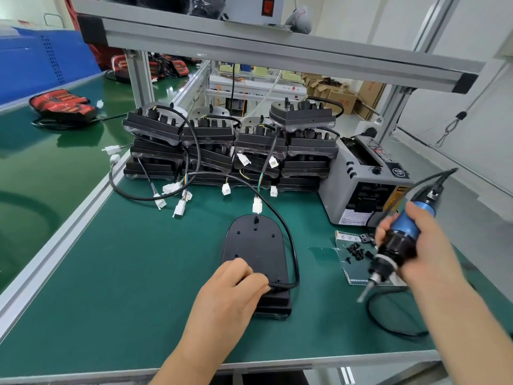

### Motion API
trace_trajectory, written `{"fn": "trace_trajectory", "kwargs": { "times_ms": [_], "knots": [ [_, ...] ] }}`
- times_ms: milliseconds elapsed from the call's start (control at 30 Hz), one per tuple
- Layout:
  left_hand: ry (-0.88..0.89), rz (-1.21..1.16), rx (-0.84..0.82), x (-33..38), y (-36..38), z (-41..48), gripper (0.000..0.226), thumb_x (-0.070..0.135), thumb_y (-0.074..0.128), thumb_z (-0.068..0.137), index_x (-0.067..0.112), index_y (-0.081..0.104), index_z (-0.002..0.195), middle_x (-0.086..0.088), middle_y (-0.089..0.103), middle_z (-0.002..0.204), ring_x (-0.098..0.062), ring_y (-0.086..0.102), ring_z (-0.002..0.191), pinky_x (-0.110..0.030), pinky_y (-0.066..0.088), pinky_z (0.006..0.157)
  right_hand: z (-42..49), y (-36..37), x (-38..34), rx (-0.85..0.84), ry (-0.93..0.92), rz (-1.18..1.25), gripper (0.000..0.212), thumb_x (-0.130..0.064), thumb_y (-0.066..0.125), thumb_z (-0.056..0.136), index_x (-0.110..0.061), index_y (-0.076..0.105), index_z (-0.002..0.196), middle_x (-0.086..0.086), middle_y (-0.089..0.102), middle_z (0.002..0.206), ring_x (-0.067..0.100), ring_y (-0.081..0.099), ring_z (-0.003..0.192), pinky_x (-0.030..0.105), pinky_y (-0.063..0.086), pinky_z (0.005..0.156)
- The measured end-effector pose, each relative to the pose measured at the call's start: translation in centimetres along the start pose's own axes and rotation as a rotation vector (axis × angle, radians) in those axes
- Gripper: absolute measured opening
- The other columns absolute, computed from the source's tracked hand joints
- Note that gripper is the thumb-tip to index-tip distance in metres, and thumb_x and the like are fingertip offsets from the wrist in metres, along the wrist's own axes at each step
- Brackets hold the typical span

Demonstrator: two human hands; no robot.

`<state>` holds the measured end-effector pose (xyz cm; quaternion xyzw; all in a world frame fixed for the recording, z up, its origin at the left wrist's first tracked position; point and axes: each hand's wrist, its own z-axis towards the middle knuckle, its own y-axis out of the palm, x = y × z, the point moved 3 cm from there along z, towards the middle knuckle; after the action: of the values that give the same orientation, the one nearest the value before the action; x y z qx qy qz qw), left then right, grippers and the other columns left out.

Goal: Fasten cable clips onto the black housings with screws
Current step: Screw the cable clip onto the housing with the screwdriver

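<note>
- The left hand (238, 284) rests on the near end of the black housing (255, 245). Its fingers are curled, with the tips at the point where the cable (292, 245) leaves the housing. It cannot be told whether they pinch the cable or only press it. A cable clip beneath them is not visible.
- The black housing lies flat on the green mat (111, 273), rounded end away from the person. Several open screw holes show on its upper face.
- The right hand (419, 245) is wrapped firmly round the electric screwdriver (399, 243). The tool is held clear of the mat, right of the housing, with the bit (364, 294) angled down and to the left. Whether a screw sits on the bit cannot be told.
- Judged step: bring the driver to the clip position at the cable exit.
- Keep the left fingertips beside the screw hole, not over it.
- Set the bit upright before driving; the present tilt would risk a cross-threaded screw.
- Hold the housing down so that it does not turn under torque.
- The loose black screws (356, 251) lie on a printed sheet (361, 270) near the driver, within easy reach.
- The cable loops along the housing's right edge and ends in a white connector (257, 204) beyond the rounded end.
- A grey tape dispenser (361, 187) stands further right.
- The stacked housings (230, 145), with their cables hanging forward, stand along the far edge.
</note>
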<state>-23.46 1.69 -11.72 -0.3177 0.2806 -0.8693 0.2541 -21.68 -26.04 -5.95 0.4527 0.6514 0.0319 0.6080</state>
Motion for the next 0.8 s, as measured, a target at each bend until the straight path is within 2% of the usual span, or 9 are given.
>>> {"fn": "trace_trajectory", "kwargs": {
  "times_ms": [167, 267, 400, 500, 567, 633, 800],
  "knots": [
    [-0.005, 0.003, -0.001, -0.3, 0.2, -0.1, 0.012, 0.02, 0.062, 0.084, 0.012, 0.066, 0.075, 0.002, 0.052, 0.073, -0.018, 0.053, 0.066, -0.037, 0.055, 0.059, -1.9, 4.1, 4.0, -0.056, -0.109, 0.113, 0.023, -0.024, 0.067, 0.086, -0.011, 0.052, 0.096, 0.002, 0.058, 0.067, 0.015, 0.059, 0.054, 0.027, 0.055, 0.058],
    [0.008, 0.009, 0.016, -0.3, 0.3, -0.2, 0.011, 0.019, 0.064, 0.083, 0.012, 0.067, 0.075, 0.002, 0.053, 0.073, -0.018, 0.055, 0.066, -0.037, 0.055, 0.059, -2.4, 6.5, 5.4, -0.098, -0.21, 0.117, 0.024, -0.026, 0.066, 0.087, -0.013, 0.051, 0.101, 0.002, 0.057, 0.068, 0.015, 0.056, 0.053, 0.028, 0.053, 0.057],
    [0.028, 0.0, 0.045, -0.5, 0.4, -0.2, 0.005, 0.017, 0.067, 0.08, 0.013, 0.068, 0.078, 0.001, 0.054, 0.074, -0.02, 0.058, 0.068, -0.035, 0.055, 0.059, -3.4, 9.4, 6.4, -0.277, -0.299, 0.048, 0.015, -0.024, 0.064, 0.087, -0.019, 0.052, 0.095, 0.001, 0.055, 0.067, 0.016, 0.053, 0.052, 0.028, 0.049, 0.052],
    [0.042, -0.035, 0.057, -0.5, 0.5, -0.3, 0.004, 0.021, 0.059, 0.086, 0.018, 0.06, 0.085, 0.0, 0.054, 0.074, -0.023, 0.059, 0.07, -0.036, 0.055, 0.062, -3.9, 10.7, 6.7, -0.381, -0.34, -0.027, 0.015, -0.022, 0.063, 0.084, -0.018, 0.051, 0.094, 0.003, 0.054, 0.066, 0.017, 0.052, 0.05, 0.028, 0.047, 0.05],
    [0.038, -0.033, 0.067, -0.6, 0.6, -0.3, 0.002, 0.021, 0.059, 0.086, 0.019, 0.058, 0.086, -0.001, 0.055, 0.074, -0.024, 0.059, 0.07, -0.036, 0.054, 0.068, -4.1, 11.3, 6.6, -0.418, -0.376, -0.086, 0.014, -0.021, 0.062, 0.083, -0.019, 0.052, 0.092, 0.004, 0.054, 0.066, 0.018, 0.051, 0.049, 0.029, 0.046, 0.049],
    [0.028, -0.026, 0.076, -0.6, 0.7, -0.4, 0.002, 0.017, 0.064, 0.084, 0.016, 0.062, 0.084, -0.002, 0.056, 0.074, -0.024, 0.059, 0.069, -0.033, 0.052, 0.079, -4.1, 11.7, 6.5, -0.451, -0.399, -0.131, 0.014, -0.019, 0.062, 0.083, -0.019, 0.052, 0.092, 0.005, 0.052, 0.066, 0.019, 0.049, 0.049, 0.029, 0.045, 0.048],
    [0.024, 0.009, 0.071, -0.8, 1.0, -0.4, 0.005, 0.005, 0.071, 0.075, 0.009, 0.07, 0.076, -0.004, 0.055, 0.072, -0.024, 0.059, 0.068, -0.028, 0.047, 0.093, -3.9, 12.1, 6.5, -0.52, -0.384, -0.189, 0.011, -0.019, 0.061, 0.084, -0.021, 0.053, 0.091, 0.006, 0.052, 0.066, 0.02, 0.049, 0.047, 0.028, 0.044, 0.047]
  ]
}}
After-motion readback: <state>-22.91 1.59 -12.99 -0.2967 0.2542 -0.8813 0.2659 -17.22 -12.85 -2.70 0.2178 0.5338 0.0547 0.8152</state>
